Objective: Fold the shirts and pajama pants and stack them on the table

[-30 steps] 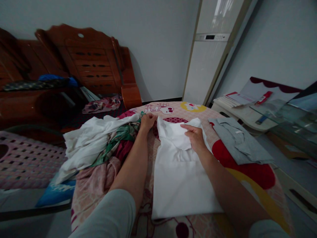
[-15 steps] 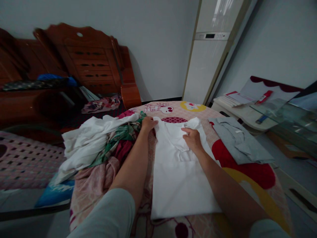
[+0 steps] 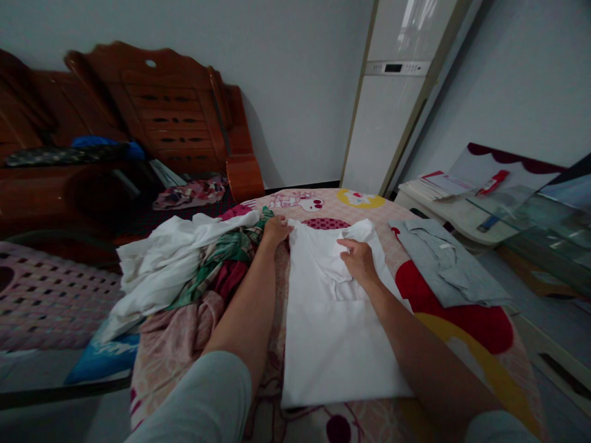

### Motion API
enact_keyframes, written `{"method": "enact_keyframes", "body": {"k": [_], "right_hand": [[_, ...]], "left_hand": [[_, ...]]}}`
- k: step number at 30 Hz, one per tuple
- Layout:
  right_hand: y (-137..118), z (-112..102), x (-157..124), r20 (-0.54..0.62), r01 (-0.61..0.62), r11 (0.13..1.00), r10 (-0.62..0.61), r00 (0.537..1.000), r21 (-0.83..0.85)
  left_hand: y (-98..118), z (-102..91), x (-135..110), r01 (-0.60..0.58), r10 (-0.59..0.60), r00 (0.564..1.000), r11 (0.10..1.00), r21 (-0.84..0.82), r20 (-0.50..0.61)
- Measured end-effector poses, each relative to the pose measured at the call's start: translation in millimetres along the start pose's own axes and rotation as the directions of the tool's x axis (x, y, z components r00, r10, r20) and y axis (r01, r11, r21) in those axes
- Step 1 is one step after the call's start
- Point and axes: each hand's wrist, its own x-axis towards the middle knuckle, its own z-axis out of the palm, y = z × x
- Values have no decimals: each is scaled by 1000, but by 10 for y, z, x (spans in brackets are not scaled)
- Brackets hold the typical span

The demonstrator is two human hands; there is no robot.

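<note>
A white shirt [image 3: 339,351] lies folded into a long rectangle in front of me, its neckline at the far end. My left hand [image 3: 276,231] is closed at the far left shoulder corner, pinching the cloth between thumb and fingers. Over the right side of the neckline, my right hand [image 3: 357,258] has its index finger reaching left and the other fingers curled, gripping the collar cloth. Some creases run below the neckline. Close by my left forearm is a heap of loose clothes [image 3: 170,258], white, green and dark red.
A patterned cloth [image 3: 489,381] covers the round table. On its right lies a folded grey shirt [image 3: 450,261]. Beyond are a glass shelf [image 3: 545,231] and a side cabinet with papers [image 3: 438,184]. A wooden sofa [image 3: 161,117] and a pink woven basket [image 3: 50,301] stand left.
The neckline cloth between my hands has shifted slightly, and its creases lie differently. Both hands stay at nearly the same places on the white shirt.
</note>
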Motion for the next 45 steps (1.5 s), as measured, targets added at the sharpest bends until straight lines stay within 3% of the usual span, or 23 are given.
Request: {"method": "enact_keyframes", "body": {"k": [5, 13, 20, 24, 28, 35, 41, 45], "right_hand": [[6, 5, -14, -12, 63, 998, -63, 998, -26], [34, 33, -14, 61, 78, 984, -69, 996, -162], [34, 48, -34, 50, 118, 979, -111, 993, -168], [37, 52, -35, 44, 99, 982, -93, 995, -159], [36, 47, -34, 38, 93, 986, -88, 995, -141], [46, 45, -44, 35, 84, 991, -81, 996, -104], [-24, 19, -47, -58, 121, 983, -130, 990, -137], [-9, 48, -50, -64, 114, 970, -131, 989, -215]], "left_hand": [[25, 85, -44, -87, 84, 993, 996, -31, -79], [44, 121, -47, -160, 155, 986, 983, -92, -64], [74, 161, -55, -255, 253, 947, 967, 14, -199], [152, 199, -55, -365, 366, 929, 930, 35, -44], [162, 244, -84, -387, 381, 921, 917, 91, 80], [181, 242, -143, -402, 397, 915, 909, 108, 64], [263, 211, -143, -459, 456, 887, 888, -24, -77], [270, 301, -134, -517, 517, 856, 855, -45, -4]]}}
